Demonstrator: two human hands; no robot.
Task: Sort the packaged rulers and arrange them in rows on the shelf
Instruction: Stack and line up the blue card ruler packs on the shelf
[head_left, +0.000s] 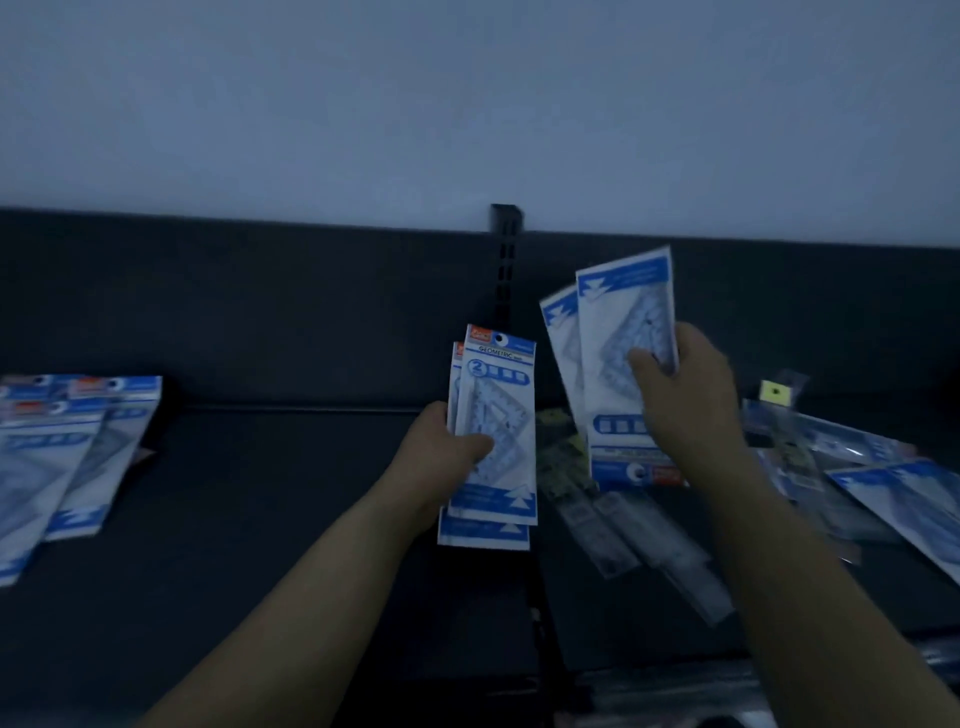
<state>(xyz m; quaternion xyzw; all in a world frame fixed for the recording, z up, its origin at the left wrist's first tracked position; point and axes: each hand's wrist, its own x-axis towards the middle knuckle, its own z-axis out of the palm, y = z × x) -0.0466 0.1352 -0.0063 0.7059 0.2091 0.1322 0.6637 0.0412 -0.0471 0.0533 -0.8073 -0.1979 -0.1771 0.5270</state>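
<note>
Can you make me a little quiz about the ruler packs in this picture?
1. True or false: the left hand holds its blue geometric ruler packs with the hang hole at the top.
2. Which way up are the packs in the right hand? A) hang hole at the top B) hang hole at the bottom
3. On which side of the shelf do the clear ruler packs with yellow cards lie?

Key: 1 true; 2 B; 3 right side.
</note>
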